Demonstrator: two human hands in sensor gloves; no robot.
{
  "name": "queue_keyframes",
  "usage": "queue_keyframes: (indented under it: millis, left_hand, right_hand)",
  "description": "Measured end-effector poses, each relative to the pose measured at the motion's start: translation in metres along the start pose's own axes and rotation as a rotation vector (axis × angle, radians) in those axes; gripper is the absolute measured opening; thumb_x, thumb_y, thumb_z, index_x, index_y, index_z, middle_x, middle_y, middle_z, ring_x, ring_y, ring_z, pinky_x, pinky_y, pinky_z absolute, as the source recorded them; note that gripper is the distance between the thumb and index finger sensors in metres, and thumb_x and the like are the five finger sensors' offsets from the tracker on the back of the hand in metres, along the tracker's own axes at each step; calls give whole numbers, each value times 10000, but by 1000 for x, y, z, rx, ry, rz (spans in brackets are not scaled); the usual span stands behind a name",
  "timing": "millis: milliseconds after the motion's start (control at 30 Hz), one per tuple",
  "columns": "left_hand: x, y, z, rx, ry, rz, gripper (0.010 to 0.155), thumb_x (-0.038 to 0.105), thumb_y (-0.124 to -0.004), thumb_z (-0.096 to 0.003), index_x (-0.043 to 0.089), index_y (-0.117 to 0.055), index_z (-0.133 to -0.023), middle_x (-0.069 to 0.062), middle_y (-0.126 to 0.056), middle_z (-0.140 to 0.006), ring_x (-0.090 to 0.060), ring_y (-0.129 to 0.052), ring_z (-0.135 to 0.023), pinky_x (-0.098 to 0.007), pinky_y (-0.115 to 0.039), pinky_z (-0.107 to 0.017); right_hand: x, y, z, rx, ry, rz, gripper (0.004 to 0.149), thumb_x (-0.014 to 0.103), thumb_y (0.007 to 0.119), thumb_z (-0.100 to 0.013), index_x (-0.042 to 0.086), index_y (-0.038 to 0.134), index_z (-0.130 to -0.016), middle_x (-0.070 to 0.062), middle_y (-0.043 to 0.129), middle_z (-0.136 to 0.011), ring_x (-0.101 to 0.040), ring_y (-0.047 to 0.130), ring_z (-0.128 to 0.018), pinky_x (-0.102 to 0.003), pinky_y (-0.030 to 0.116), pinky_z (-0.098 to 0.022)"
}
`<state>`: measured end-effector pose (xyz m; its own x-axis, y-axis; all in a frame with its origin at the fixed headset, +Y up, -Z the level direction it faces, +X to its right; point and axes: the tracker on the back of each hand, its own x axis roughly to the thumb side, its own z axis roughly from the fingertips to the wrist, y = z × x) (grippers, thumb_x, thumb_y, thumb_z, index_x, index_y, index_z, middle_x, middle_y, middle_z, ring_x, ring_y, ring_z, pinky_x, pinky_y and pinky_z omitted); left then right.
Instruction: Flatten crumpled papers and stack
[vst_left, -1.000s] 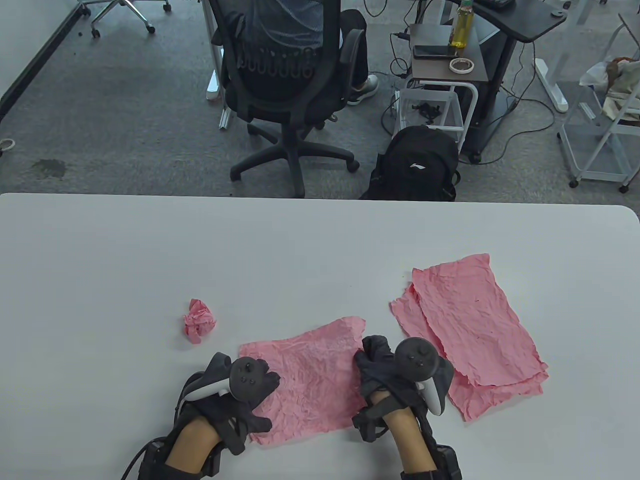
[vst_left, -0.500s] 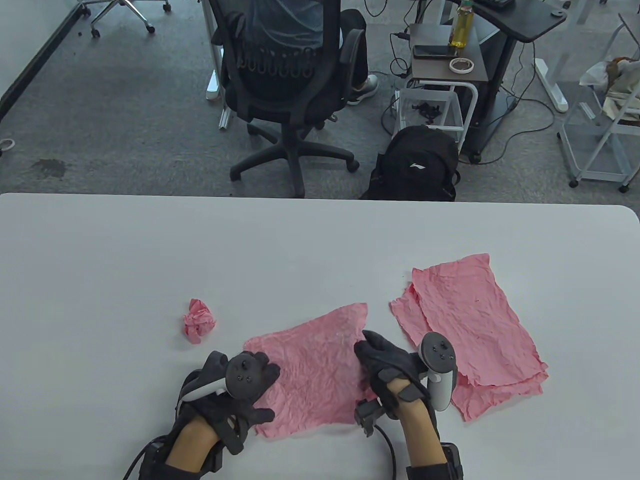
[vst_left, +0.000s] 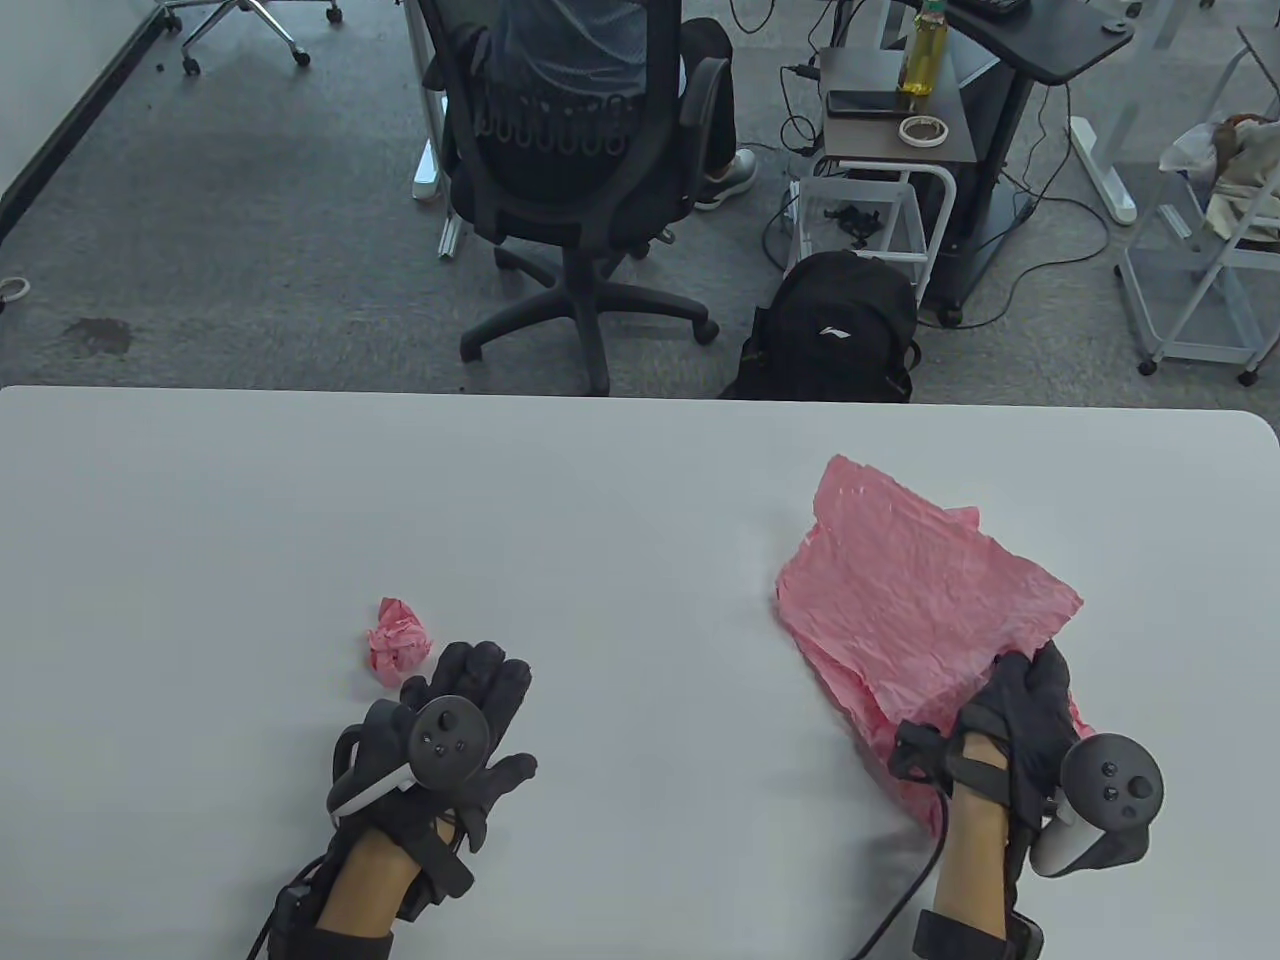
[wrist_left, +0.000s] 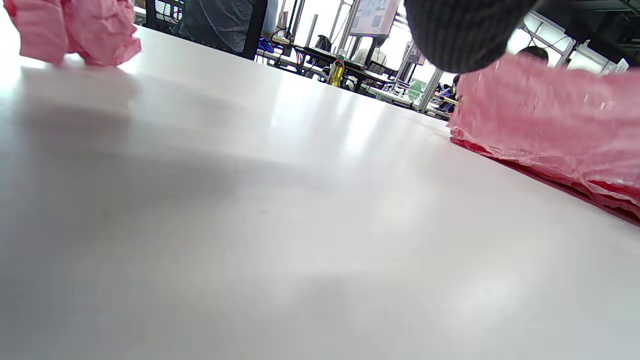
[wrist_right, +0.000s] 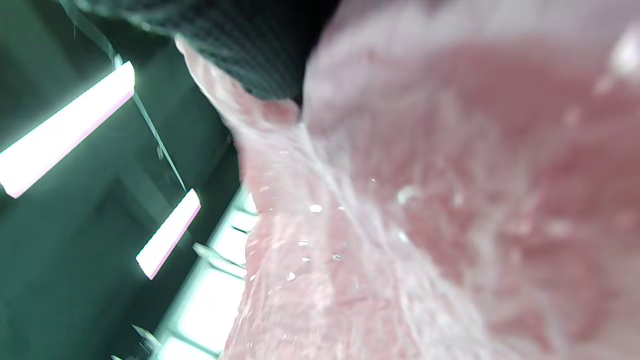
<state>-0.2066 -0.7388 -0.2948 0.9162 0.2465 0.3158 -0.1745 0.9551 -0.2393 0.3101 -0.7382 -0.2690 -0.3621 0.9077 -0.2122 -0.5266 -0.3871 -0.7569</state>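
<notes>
The right hand (vst_left: 1020, 715) grips a flattened pink sheet (vst_left: 910, 590), held over the stacked sheets (wrist_left: 590, 187). The left hand (vst_left: 455, 735) rests released, fingers spread, on the table (vst_left: 600, 480) near a crumpled pink ball (vst_left: 398, 640).

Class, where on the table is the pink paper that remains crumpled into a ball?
In the table view, the crumpled pink ball sits left of centre on the white table, just beyond the left hand and apart from it.

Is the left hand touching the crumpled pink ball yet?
Apart. The table view shows bare table between the left hand and the crumpled ball.
</notes>
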Motion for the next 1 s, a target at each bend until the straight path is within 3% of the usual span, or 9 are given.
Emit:
queue_keyframes:
  millis: [67,200,367,533,733,1000]
  left_hand:
    - [-3,0,0,3,11,5,864,599,-730,-482,329,-260,-1154,-16,-140,-1196,-347,-129,-1167,-684,-269,-790]
    - [-14,3,2,40,54,15,864,598,-730,-482,324,-261,-1154,-22,-145,-1195,-354,-134,-1166,-686,-272,-787]
    - [-33,16,8,161,165,10,872,566,-743,-487,296,-246,-1151,-50,-185,-1195,-390,-217,-1163,-681,-323,-785]
    - [-62,24,17,276,311,35,876,504,-772,-491,255,-245,-1145,-97,-230,-1188,-416,-293,-1149,-679,-364,-778]
    - [-75,17,16,264,363,65,848,480,-781,-494,286,-275,-1146,-106,-263,-1188,-422,-376,-1138,-664,-418,-773]
    - [-68,18,3,237,400,-2,779,513,-765,-503,378,-367,-1159,-64,-285,-1209,-394,-453,-1147,-665,-423,-784]
  right_hand:
    - [1,-3,2,-27,-28,81,517,261,757,-483,48,662,-944,-173,819,-758,-336,949,-468,-431,813,-297]
    - [21,-10,14,-71,-151,231,712,323,781,-498,57,394,-1033,-236,544,-960,-460,730,-742,-507,688,-466]
    - [51,-1,33,-56,-360,223,702,326,790,-499,75,412,-1036,-240,511,-990,-483,684,-791,-537,653,-511]
    - [76,40,65,113,-577,222,603,325,788,-499,121,559,-1018,-243,538,-996,-485,702,-789,-538,664,-511]
    - [75,79,90,298,-664,257,585,328,790,-494,108,599,-1001,-245,570,-987,-487,726,-775,-543,676,-503]
    - [69,104,107,428,-714,298,572,315,787,-490,111,614,-996,-240,589,-983,-482,743,-769,-546,682,-501]
